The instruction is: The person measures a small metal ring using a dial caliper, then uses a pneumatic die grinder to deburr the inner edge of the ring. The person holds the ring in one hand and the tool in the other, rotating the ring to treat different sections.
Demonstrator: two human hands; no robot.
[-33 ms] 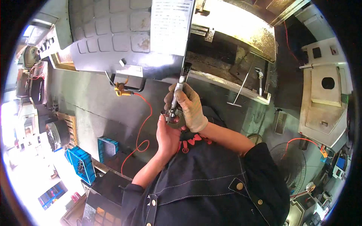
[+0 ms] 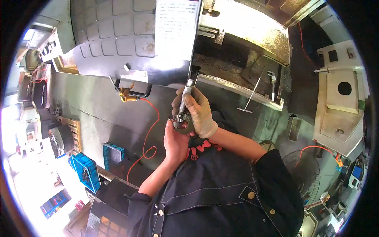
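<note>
In front of my chest, my gloved right hand (image 2: 202, 117) is closed round the silver barrel of a micrometer (image 2: 183, 103). The tool stands tilted, its narrow end pointing up and away from me. My bare left hand (image 2: 175, 143) is closed at the micrometer's lower end, around a small, dark, curved metal piece (image 2: 173, 119). Whether that piece is the micrometer's frame or a separate ring part I cannot tell. My fingers cover much of it.
Beyond my hands is a grey machine panel with a printed sheet (image 2: 177, 29). To its right, an oily machine tray (image 2: 237, 89) holds a T-handled rod (image 2: 254, 91) and a caliper (image 2: 272, 85). A yellow air gun (image 2: 127, 94) hangs on a red hose. Blue crates (image 2: 85, 172) stand left; a fan (image 2: 304, 173), right.
The surroundings have shifted very slightly in the view. Both hands keep the same hold on the micrometer and the metal piece.
</note>
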